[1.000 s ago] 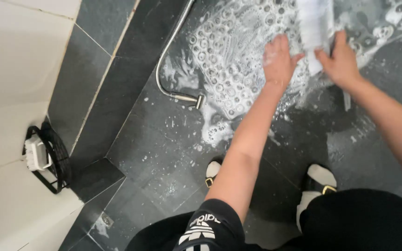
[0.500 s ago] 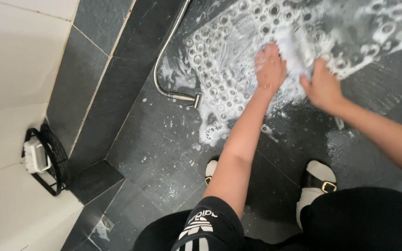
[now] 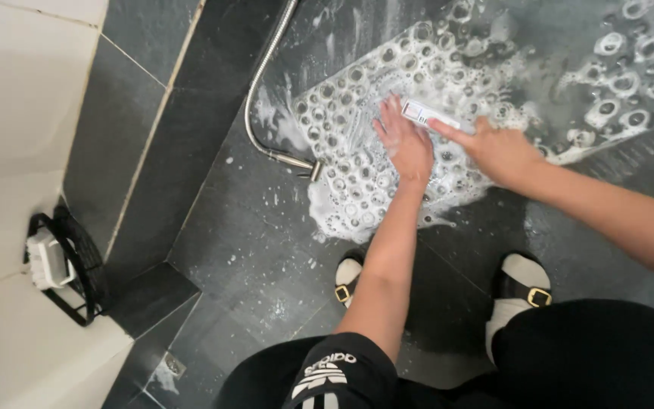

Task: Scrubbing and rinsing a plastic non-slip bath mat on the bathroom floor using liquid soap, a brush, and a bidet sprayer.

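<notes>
The scrub brush [image 3: 427, 113] lies on the soapy clear bath mat [image 3: 357, 121], which is spread flat on the dark tiled floor [image 3: 251, 250]. The brush's long axis runs from upper left to lower right in the head view, and it sits just beyond both hands, farther from the person's body than either palm.

The right hand [image 3: 497, 148] is the nearer one: its grip is closed on the lower-right end of the brush, with the forefinger stretched out along the white back toward the upper left (the bristles themselves are hidden under the brush and the foam). The left hand [image 3: 406, 144] holds nothing; its grip is open, palm down and fingers spread, pressing flat on the mat just beside the brush's upper-left end, the fingertips nearly touching it.

So the brush lies across the gap between the two hands, and ahead of the left palm.

A metal shower hose [image 3: 259, 113] curves along the mat's left edge and ends close to the foam. The person's feet in white sandals [image 3: 520, 276] stand near the mat's closer edge. A black wire soap rack [image 3: 77, 265] hangs on the pale wall, well apart to the left.
</notes>
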